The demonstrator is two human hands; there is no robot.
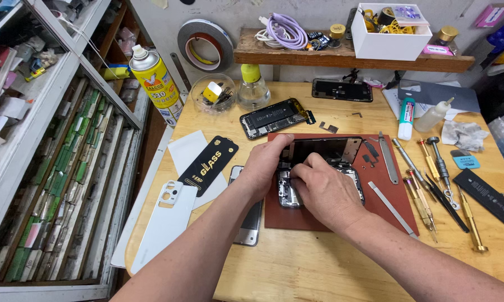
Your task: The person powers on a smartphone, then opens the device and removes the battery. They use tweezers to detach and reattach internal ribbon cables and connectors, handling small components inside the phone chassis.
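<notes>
Head view: an opened phone (pixel 319 187) lies on the red mat (pixel 386 196) at the table's middle, long axis running away from the person, its screen (pixel 324 150) lifted at the far end. The left hand (pixel 263 168) pinches the screen's left edge. The right hand (pixel 324 193) lies over the phone, fingertips (pixel 298 174) pressed together inside it; whether they hold anything is hidden. Screwdrivers (pixel 431 179) lie to the right.

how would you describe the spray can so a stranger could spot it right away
Start at the wooden workbench and go to its far left corner, beside the shelving. The spray can stands upright there, left of the clear glass bowl. It is the only tall yellow cylinder, with a white cap.
</notes>
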